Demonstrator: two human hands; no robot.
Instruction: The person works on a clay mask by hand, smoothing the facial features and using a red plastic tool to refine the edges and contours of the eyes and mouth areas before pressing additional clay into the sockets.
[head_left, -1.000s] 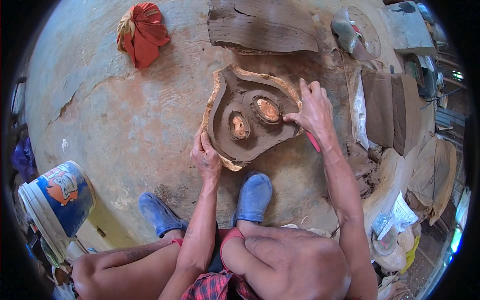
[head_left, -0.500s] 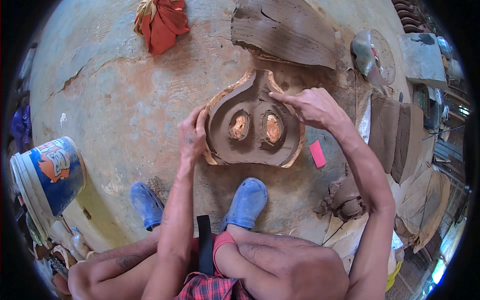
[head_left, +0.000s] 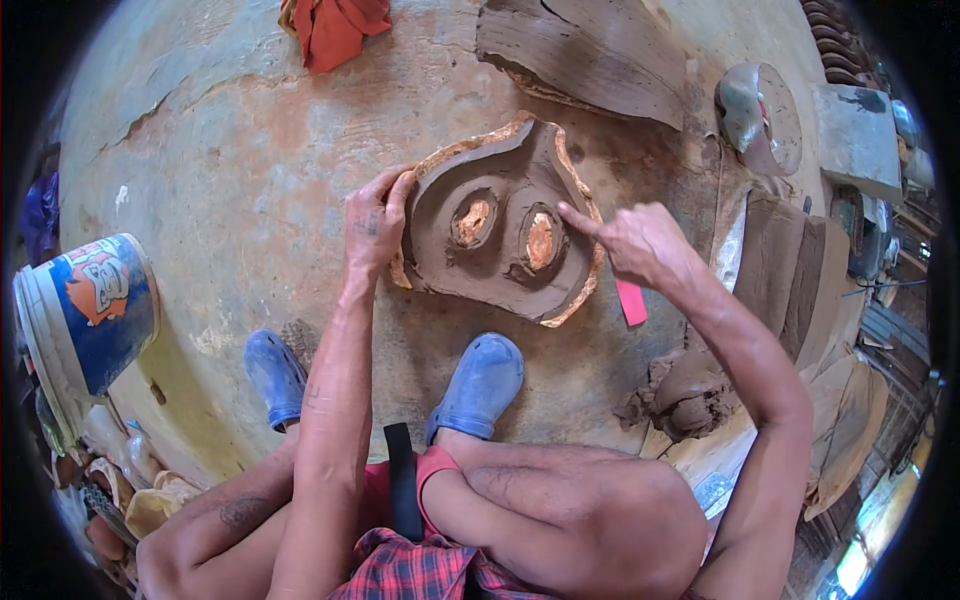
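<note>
A shallow mould (head_left: pixel 582 290) with a rough orange-tan rim lies on the floor, narrowing to a neck at its far end. Grey-brown clay (head_left: pixel 455 270) lines its inside, apart from two oval patches where the orange surface shows through. My left hand (head_left: pixel 378 225) is closed round the mould's left rim, its fingertips partly hidden. With the index finger stretched out, my right hand (head_left: pixel 640 243) touches the clay near the right rim, beside the right oval. Its other fingers are curled loosely and hold nothing. A pink flat strip (head_left: pixel 631 303) lies under and beside this hand.
A large clay slab (head_left: pixel 590 55) lies beyond the mould, near a red cloth (head_left: pixel 343 32). To the right are a metal bowl-like piece (head_left: pixel 742 115), stacked clay slabs (head_left: pixel 772 260) and a clay lump (head_left: pixel 690 395). A bucket (head_left: pixel 95 320) stands left; my blue clogs (head_left: pixel 482 378) are close to the mould.
The mould has turned slightly clockwise, with my left hand still on its rim. My right index finger has moved down from the neck to beside the right oval.
</note>
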